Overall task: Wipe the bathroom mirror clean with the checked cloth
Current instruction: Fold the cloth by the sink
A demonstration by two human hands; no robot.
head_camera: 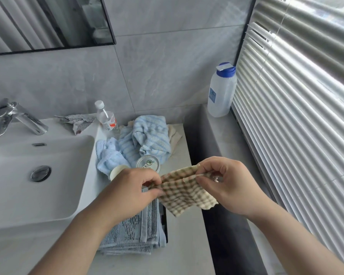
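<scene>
A small brown-and-cream checked cloth (184,192) hangs folded between my two hands above the counter. My left hand (130,190) pinches its left edge with fingers curled. On the other side, my right hand (229,184) pinches the upper right edge between thumb and fingertips. The dark-framed bathroom mirror (48,22) is on the wall at the top left, far above both hands.
White sink (38,165) with chrome tap (18,118) at left. On the counter lie blue striped towels (145,137), a folded grey-blue towel (135,233), a round tin (148,163), a small water bottle (106,117). A blue-capped bottle (221,92) stands on the ledge by the blinds (296,106).
</scene>
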